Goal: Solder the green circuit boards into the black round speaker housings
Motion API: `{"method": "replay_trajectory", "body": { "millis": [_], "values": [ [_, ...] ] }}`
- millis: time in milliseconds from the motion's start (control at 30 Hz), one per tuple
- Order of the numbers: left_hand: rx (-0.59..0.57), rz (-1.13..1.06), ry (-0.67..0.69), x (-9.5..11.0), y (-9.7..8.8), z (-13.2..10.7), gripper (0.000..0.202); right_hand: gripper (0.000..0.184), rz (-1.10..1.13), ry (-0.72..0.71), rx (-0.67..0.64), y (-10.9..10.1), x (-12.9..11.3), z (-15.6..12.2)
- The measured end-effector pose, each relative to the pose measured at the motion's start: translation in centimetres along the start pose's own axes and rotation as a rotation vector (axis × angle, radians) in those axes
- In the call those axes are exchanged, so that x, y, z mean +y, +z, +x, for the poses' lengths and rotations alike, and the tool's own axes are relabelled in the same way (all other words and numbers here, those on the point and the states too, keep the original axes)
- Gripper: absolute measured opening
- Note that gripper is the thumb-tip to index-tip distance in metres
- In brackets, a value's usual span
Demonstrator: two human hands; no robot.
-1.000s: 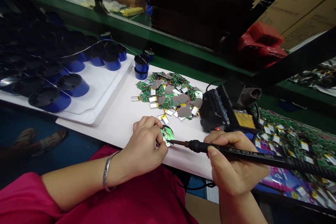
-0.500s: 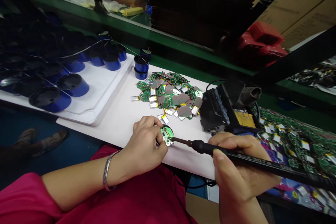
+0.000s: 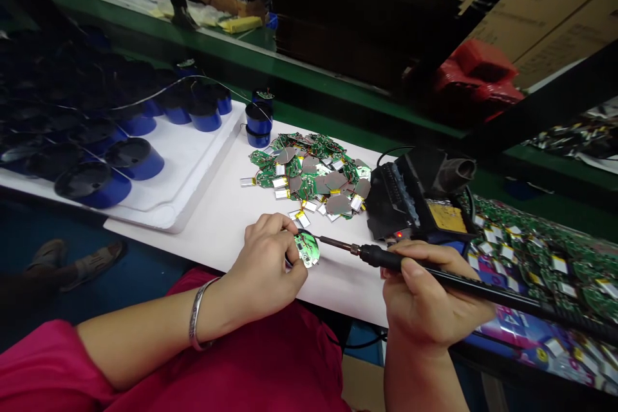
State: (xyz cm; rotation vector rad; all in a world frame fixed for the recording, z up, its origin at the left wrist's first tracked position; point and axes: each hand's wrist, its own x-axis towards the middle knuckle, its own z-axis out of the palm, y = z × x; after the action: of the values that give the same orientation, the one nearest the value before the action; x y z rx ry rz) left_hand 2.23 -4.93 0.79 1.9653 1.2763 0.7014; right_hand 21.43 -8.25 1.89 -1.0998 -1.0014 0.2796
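A round green circuit board (image 3: 308, 250) sits in a dark cup-like housing, mostly hidden behind my left hand (image 3: 270, 264). The fingers of that hand are closed round it, above the white tabletop (image 3: 232, 212). In my right hand (image 3: 429, 296) is a black soldering iron (image 3: 386, 257), gripped like a pen. Its tip points left, at the upper right rim of the board; whether it touches the rim I cannot tell. Beyond my hands lies a heap of circuit boards (image 3: 309, 174) with small silver batteries wired to them.
The soldering station (image 3: 400, 199) with a yellow sponge (image 3: 447, 217) stands right of the heap. More boards (image 3: 535, 251) lie at far right. At left, several blue cups (image 3: 135, 158) rest on a white foam tray (image 3: 181, 196). Two stacked cups (image 3: 259, 117) stand behind the heap.
The soldering iron's tip has moved from the middle of the board up to its upper right rim. My right hand has shifted slightly left; my left hand stays almost still.
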Motion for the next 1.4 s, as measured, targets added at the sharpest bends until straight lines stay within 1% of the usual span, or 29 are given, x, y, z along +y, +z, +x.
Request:
{"method": "replay_trajectory", "body": {
  "millis": [133, 267, 433, 567, 833, 900, 1000, 1067, 1100, 1200, 1267, 1333, 1400],
  "values": [
    [0.005, -0.006, -0.001, 0.0, 0.0, 0.0, 0.013, 0.009, -0.033, 0.0, 0.015, -0.1, 0.4, -0.3],
    [-0.002, 0.002, 0.008, -0.1, 0.0, 0.0, 0.013, 0.015, -0.063, -0.05, 0.008, 0.1, 1.7, -0.3],
    [-0.017, 0.047, 0.021, -0.1, -0.2, 0.0, 0.011, 0.015, -0.019, 0.021, 0.079, 1.0, 4.1, 0.1],
    [-0.045, 0.08, 0.049, -0.1, -0.5, 0.0, 0.009, 0.016, 0.011, 0.046, 0.084, 1.4, 5.6, 0.1],
    [-0.111, 0.163, 0.095, 0.2, -1.6, 0.4, 0.005, 0.015, 0.074, 0.027, 0.112, 1.1, 6.3, 0.0],
    [-0.144, 0.177, 0.133, 0.4, -2.1, 0.7, 0.01, 0.016, 0.074, 0.019, 0.109, 1.0, 6.3, -0.1],
    [-0.234, 0.237, 0.193, 0.5, -2.8, 1.5, 0.033, 0.016, 0.075, 0.004, 0.111, 1.0, 6.3, -0.1],
    [-0.314, 0.307, 0.204, 0.5, -3.0, 2.0, 0.048, 0.016, 0.069, -0.003, 0.121, 1.0, 6.3, -0.1],
    [-0.352, 0.345, 0.203, 0.6, -3.0, 2.2, 0.052, 0.015, 0.065, -0.005, 0.126, 1.0, 6.3, -0.2],
    [-0.432, 0.449, 0.21, 0.9, -3.2, 2.7, 0.051, 0.015, 0.054, -0.024, 0.143, 1.0, 6.1, -0.2],
    [-0.448, 0.484, 0.239, 1.4, -3.7, 3.0, 0.048, 0.016, 0.016, -0.062, 0.163, 0.9, 6.0, -0.2],
    [-0.429, 0.499, 0.278, 2.0, -4.6, 3.8, 0.048, 0.017, -0.062, -0.13, 0.187, 0.8, 6.0, -0.3],
    [-0.368, 0.534, 0.312, 2.8, -5.8, 5.4, 0.047, 0.017, -0.142, -0.208, 0.199, 0.5, 6.1, -0.4]
  ]
}}
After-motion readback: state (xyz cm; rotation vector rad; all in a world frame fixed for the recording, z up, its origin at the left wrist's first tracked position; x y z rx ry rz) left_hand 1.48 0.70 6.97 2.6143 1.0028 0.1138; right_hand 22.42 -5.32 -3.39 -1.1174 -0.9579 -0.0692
